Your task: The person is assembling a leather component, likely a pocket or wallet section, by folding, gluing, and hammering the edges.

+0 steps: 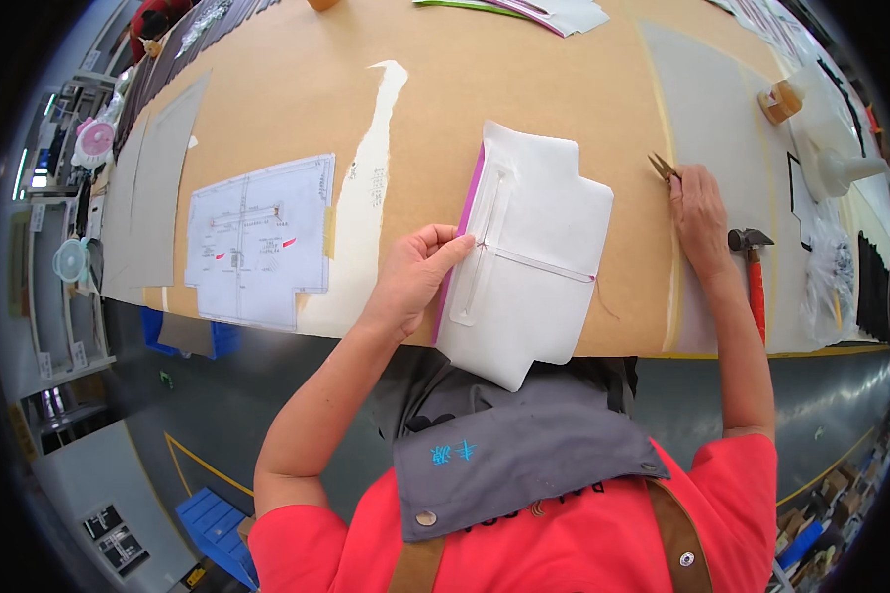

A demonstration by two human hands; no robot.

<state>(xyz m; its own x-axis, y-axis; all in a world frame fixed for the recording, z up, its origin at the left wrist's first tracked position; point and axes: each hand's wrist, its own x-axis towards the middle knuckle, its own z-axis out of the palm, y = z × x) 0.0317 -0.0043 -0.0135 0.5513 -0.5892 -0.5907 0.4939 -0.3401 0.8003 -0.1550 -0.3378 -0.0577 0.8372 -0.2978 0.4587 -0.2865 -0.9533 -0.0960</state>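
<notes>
Left hand point(415, 277) is pinning the white fabric panel point(534, 267), no closed grip; right hand point(700, 212) is gripping thread snips point(662, 166); the unsupported overhang below the left grip is risking slippage off the surface point(297, 89).

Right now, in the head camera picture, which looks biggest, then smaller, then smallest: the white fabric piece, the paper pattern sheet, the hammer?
1. White fabric piece, nearest the camera, so unsure.
2. Paper pattern sheet, nearly as big.
3. Hammer.
</notes>
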